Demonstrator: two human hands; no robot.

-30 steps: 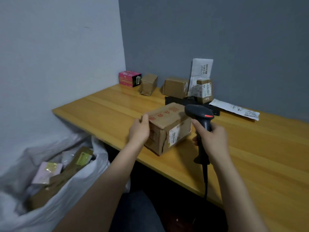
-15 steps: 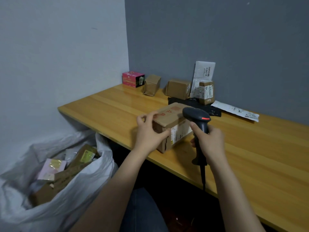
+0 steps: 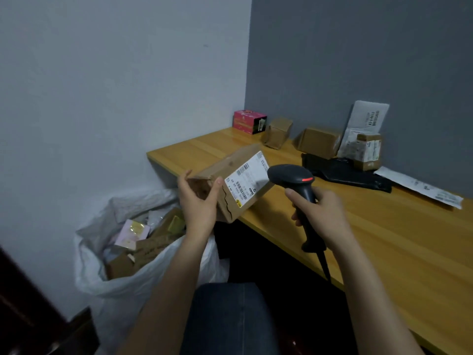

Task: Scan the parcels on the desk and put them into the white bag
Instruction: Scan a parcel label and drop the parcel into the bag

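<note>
While clasped by the left grip [image 3: 197, 204], parcel [image 3: 231, 172] faces scanner [image 3: 290, 176].

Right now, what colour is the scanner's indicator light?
The indicator light is red, on the black scanner; head view.

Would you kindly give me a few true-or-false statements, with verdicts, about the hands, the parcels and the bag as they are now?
1. The left hand holds a brown cardboard box with a white label by one end. True.
2. The right hand grips a white handheld scanner. False: the handheld scanner is black, with a red light.
3. The white plastic bag is empty. False: parcels lie inside it.
4. A pink box stands at the far corner of the wooden desk. True.
</note>
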